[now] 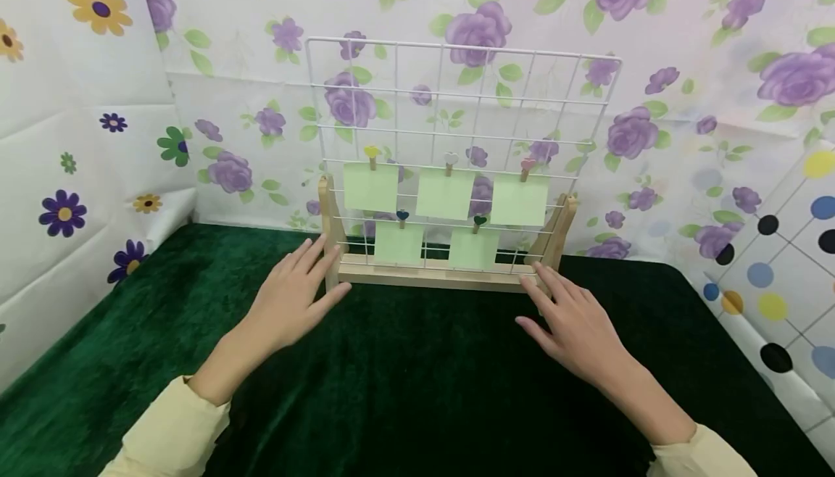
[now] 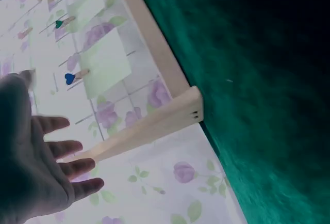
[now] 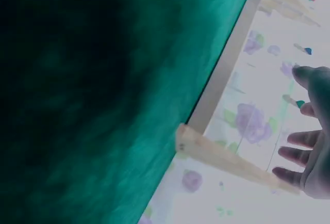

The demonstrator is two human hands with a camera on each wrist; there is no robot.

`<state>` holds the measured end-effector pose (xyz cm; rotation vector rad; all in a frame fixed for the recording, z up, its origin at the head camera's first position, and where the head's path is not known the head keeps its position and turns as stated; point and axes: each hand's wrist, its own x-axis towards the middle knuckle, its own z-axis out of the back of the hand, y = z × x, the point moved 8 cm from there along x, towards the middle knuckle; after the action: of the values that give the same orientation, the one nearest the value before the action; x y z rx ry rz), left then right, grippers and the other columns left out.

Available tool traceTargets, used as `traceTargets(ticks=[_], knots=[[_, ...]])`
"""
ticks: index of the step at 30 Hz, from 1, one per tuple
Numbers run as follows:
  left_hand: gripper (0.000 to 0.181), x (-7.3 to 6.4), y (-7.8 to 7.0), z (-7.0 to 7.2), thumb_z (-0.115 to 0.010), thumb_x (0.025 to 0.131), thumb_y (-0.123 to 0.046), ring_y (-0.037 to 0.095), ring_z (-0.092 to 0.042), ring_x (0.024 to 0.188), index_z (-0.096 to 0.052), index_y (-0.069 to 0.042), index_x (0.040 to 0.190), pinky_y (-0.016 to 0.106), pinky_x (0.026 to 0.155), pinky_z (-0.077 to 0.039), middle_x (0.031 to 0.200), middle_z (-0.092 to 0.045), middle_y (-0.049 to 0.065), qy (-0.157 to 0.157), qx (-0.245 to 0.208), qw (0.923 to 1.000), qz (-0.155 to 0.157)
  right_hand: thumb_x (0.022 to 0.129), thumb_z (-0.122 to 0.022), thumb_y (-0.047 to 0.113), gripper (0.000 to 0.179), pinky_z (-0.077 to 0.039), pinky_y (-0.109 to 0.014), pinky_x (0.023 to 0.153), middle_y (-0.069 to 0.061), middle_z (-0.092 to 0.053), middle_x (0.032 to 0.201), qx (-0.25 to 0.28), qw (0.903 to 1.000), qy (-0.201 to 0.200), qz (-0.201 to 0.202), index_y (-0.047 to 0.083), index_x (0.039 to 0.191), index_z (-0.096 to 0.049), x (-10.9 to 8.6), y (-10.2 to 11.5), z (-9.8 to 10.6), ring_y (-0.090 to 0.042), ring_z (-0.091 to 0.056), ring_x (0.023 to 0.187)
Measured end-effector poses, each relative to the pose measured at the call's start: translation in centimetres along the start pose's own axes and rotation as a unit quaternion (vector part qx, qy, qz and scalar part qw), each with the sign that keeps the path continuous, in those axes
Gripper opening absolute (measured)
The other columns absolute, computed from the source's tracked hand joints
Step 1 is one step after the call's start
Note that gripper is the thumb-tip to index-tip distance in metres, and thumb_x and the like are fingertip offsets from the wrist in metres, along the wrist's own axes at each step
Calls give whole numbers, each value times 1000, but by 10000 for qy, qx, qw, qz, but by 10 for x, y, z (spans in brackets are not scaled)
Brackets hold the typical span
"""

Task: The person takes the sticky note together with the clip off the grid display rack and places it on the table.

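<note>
A white wire grid (image 1: 457,133) stands in a wooden stand (image 1: 430,274). Pale green paper notes hang on it in two rows: three above, such as the left one (image 1: 370,188), and two below, such as the right one (image 1: 474,249). Small wooden clips with hearts hold them, among them a yellow one (image 1: 372,152), a pink one (image 1: 527,167) and a dark blue one (image 2: 77,77). My left hand (image 1: 287,292) is beside the stand's left end, fingers extended. Near the right end is my right hand (image 1: 577,321), its fingers also extended. Neither hand holds anything; whether they touch the stand I cannot tell.
Dark green velvety cloth (image 1: 391,375) covers the table. Behind the grid hangs a white sheet with purple roses (image 1: 626,129). A flower-print sheet (image 1: 65,136) hangs on the left, and a dotted one (image 1: 776,274) on the right.
</note>
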<state>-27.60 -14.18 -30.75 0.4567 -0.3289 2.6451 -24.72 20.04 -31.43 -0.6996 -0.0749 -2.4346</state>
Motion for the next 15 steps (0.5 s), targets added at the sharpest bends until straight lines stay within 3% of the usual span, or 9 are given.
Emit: traceTargets(ticks=[3,6,10,15], knots=[[60,8,2,10,-61,95,-31,44,-34,133,-44,3,142,61,102,-31,147,-36,26,-497,-398,9979,133,90,-68,29,54,-48,-54,83,-21,-52,134,327,9980,-508,177,4,135,-54,11,9,10,-37,-55,114],[56,16,7,17,-62,95,-23,45,-36,131,-44,5,140,61,101,-32,146,-37,26,-735,-958,9920,364,86,-72,23,50,-50,-51,83,-18,-59,126,570,9953,-749,218,4,131,-59,26,20,18,-33,-58,109],[55,26,12,20,-56,99,-24,43,-33,134,-38,2,145,60,104,-29,148,-35,24,-641,-2000,9749,741,87,-71,20,41,-51,-47,83,-13,-65,119,954,9920,-820,126,5,124,-64,49,31,25,-29,-63,104],[55,35,7,25,-50,102,-29,45,-45,124,-34,-5,149,60,97,-37,145,-39,24,-458,-2871,9514,1019,94,-64,17,32,-55,-41,71,-11,-70,110,1792,9820,-571,-172,5,124,-65,76,34,25,-23,-68,84]])
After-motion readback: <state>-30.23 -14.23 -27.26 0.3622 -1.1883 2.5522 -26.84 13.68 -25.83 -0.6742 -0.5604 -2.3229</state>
